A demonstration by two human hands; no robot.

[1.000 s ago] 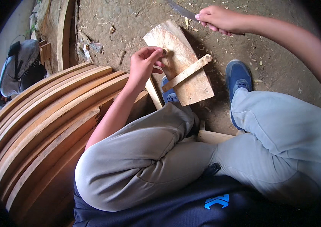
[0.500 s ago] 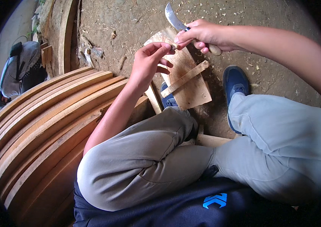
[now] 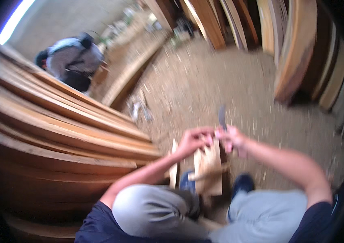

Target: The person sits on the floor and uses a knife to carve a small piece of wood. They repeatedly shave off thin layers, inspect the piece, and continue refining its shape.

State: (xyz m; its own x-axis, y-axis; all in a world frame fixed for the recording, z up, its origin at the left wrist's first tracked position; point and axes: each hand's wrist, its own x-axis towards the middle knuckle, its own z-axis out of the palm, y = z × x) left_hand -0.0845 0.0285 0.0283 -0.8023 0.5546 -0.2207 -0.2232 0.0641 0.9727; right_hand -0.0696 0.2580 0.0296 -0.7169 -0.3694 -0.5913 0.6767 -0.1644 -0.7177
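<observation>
My right hand (image 3: pixel 233 138) grips a curved-blade knife (image 3: pixel 222 116), its blade pointing up and away from me. Close beside it, my left hand (image 3: pixel 195 140) has thumb and fingers pinched together near the right hand's fingertips. Whatever sits in that pinch is small and lost in motion blur. Below both hands a pale wooden board (image 3: pixel 212 184) slants down between my feet. A narrow wood strip (image 3: pixel 209 173) lies crosswise on it.
Long curved planks (image 3: pixel 70 121) are stacked on my left. More upright timbers (image 3: pixel 297 44) stand at the far right. A beam (image 3: pixel 135 71) lies on the dirt floor (image 3: pixel 204 81), which is littered with chips. A grey bag-like bundle (image 3: pixel 72 58) is at the far left.
My view has swung up and outward, so the far timbers now show and the hands sit lower in the picture. Both hands stay close together; the knife remains in the right.
</observation>
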